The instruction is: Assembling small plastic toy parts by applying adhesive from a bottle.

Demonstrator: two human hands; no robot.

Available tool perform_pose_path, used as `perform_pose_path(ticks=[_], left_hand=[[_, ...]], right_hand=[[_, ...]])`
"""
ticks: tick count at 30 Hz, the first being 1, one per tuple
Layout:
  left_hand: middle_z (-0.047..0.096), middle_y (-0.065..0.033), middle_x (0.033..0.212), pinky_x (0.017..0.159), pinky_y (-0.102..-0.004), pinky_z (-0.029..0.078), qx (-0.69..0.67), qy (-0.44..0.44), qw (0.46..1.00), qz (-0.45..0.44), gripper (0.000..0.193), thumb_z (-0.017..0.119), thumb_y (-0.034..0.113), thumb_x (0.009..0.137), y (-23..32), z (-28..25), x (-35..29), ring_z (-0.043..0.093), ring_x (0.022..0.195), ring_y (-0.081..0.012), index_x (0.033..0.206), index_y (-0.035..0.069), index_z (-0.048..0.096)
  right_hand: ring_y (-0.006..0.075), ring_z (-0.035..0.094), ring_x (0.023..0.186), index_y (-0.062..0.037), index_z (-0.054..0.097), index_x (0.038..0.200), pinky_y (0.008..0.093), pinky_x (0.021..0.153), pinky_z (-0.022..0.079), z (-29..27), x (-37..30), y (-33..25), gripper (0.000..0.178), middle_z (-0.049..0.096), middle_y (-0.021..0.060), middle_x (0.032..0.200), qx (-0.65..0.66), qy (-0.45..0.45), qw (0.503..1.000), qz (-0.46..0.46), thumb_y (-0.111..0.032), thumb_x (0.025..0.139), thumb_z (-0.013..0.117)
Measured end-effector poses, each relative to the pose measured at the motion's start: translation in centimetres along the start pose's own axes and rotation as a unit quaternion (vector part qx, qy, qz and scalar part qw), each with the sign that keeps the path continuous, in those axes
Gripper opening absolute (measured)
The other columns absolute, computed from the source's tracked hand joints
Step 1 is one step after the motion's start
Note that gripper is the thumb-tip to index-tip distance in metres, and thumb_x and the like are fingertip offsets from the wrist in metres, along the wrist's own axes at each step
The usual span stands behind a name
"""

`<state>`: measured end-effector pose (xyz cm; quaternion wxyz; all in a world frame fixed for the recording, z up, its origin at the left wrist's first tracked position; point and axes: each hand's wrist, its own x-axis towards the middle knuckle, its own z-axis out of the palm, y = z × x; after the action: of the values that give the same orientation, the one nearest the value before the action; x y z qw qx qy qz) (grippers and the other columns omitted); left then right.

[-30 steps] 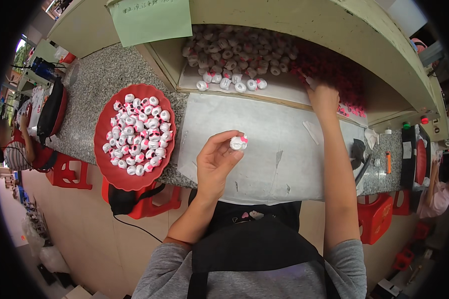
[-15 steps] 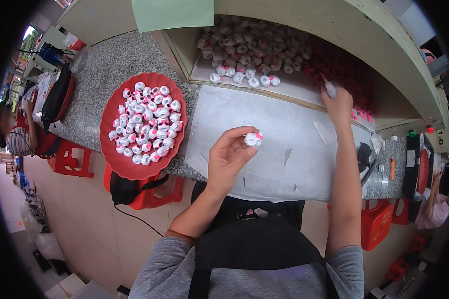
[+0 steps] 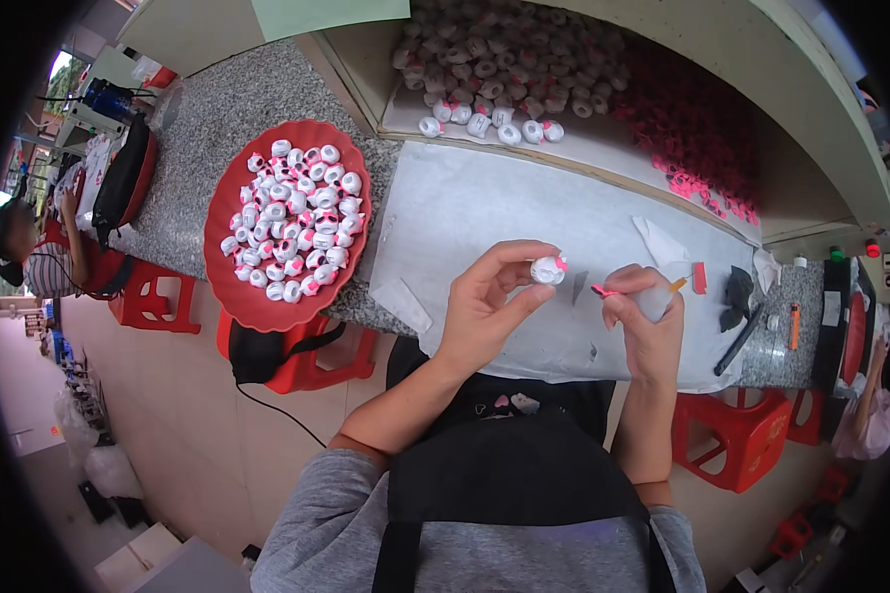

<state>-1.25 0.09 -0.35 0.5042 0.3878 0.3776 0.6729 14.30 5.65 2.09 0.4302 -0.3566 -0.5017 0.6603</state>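
Between the thumb and fingers of my left hand (image 3: 485, 308) is a small white figurine head (image 3: 547, 271) with a pink bit on its upper side. Just right of it, my right hand (image 3: 650, 331) pinches a tiny pink-and-black piece (image 3: 604, 291) at its fingertips. The same hand also keeps hold of a translucent white squeeze bottle (image 3: 655, 300) with an orange tip, which points away from the figurine head. A small gap separates the pink piece from the head. Both hands are above a white paper sheet (image 3: 445, 208) on the worktop.
A red scalloped bowl (image 3: 218, 259) full of similar heads stands at the left. Under the shelf lie heaped white heads (image 3: 504, 69) and pink pieces (image 3: 707, 163). An orange lighter (image 3: 794, 326) and a black tool (image 3: 739, 341) lie right. Red stools (image 3: 731, 440) stand below the worktop.
My right hand has come back from the pink heap toward my left hand, with a pink piece now showing at its fingertips. My left hand has shifted right with the figurine head.
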Motion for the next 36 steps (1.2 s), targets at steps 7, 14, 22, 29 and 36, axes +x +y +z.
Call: perform_pose_path(ticks=[7,14,22,29,36], left_hand=[[0.049,-0.0072,0.099,0.076,-0.0251,0.040,0.076,-0.004,0.996,0.047,0.030,0.053,-0.005,0.070,-0.8,1.4,-0.2,0.050,0.087,-0.0135,0.099,0.001,0.049],[0.049,-0.0145,0.101,0.079,-0.0294,0.039,0.204,-0.038,0.972,0.109,0.031,0.053,-0.009,0.067,-0.8,1.4,-0.3,0.048,0.094,-0.0207,0.097,-0.003,0.048],[0.054,-0.0120,0.094,0.075,-0.0283,0.041,0.198,-0.012,0.972,0.125,0.026,0.056,-0.005,0.065,-0.6,1.4,-0.2,0.051,0.089,-0.0222,0.090,0.000,0.054],[0.050,-0.0182,0.099,0.081,-0.0310,0.037,-0.032,-0.037,0.999,0.004,0.024,0.053,-0.005,0.069,-0.2,1.0,-0.5,0.047,0.094,-0.0225,0.092,-0.002,0.050],[0.052,-0.0124,0.097,0.086,-0.0313,0.034,-0.084,-0.085,0.992,-0.028,0.023,0.054,-0.004,0.070,-0.1,0.7,-0.6,0.046,0.097,-0.0194,0.093,-0.002,0.052]], right_hand=[[0.0130,0.046,0.054,0.0024,0.047,0.070,0.0220,0.046,0.036,0.6,-1.3,-0.2,0.012,0.050,0.0139,0.072,0.064,-0.007,0.997,0.038,0.005,0.063,0.057],[0.0103,0.042,0.052,0.0022,0.049,0.070,0.0202,0.045,0.033,0.8,-1.4,0.7,0.008,0.045,0.0097,0.076,0.071,-0.017,0.997,0.014,0.006,0.065,0.053],[0.0089,0.041,0.054,0.0006,0.048,0.069,0.0193,0.045,0.032,1.3,-1.1,1.3,0.010,0.043,0.0068,0.076,0.070,0.024,0.997,0.021,0.006,0.065,0.054],[0.0075,0.042,0.055,-0.0005,0.048,0.076,0.0164,0.044,0.032,1.9,-1.2,1.1,0.023,0.045,0.0052,0.077,0.020,0.038,0.998,-0.052,0.006,0.058,0.062],[0.0091,0.048,0.052,0.0013,0.050,0.085,0.0168,0.042,0.036,1.4,-1.5,1.2,0.031,0.054,0.0087,0.073,-0.011,-0.039,0.999,-0.031,0.006,0.057,0.063]])
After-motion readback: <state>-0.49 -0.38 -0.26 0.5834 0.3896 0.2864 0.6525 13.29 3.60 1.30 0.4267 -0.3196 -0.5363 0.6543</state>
